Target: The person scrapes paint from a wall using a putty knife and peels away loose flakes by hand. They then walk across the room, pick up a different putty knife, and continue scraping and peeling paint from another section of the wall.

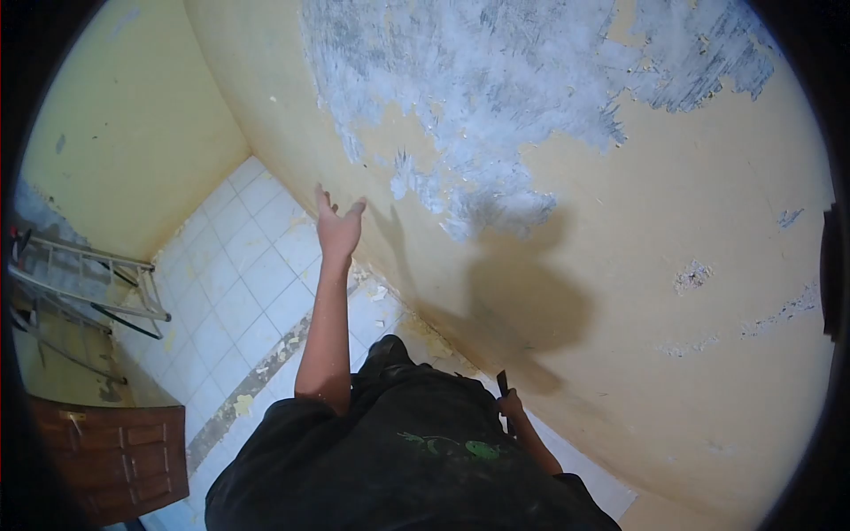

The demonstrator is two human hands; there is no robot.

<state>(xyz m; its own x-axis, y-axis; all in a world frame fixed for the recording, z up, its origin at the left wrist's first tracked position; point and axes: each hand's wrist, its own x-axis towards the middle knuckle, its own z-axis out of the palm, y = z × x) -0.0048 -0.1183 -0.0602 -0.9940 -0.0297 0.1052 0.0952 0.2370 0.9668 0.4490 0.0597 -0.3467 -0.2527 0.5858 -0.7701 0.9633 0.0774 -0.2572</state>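
My left hand [338, 232] reaches out in front of me, thumb and fingers spread, with nothing in it. It is close to the yellow wall [620, 265], near where the wall meets the floor in this view. Down at my side, my right hand [510, 405] is wrapped round a scraper [502, 382] whose dark flat blade points up past the fingers. A large patch of the wall has lost its paint [496, 97], leaving bare grey-white plaster with ragged edges. Smaller scraped spots [692, 276] show farther right.
A metal ladder [88, 274] stands at the far left by another yellow wall [133, 115]. Below it in view is a brown panelled wooden door [124, 460]. Paint flakes [243, 404] lie on the white tiled floor [235, 239], which has a grey strip [266, 372].
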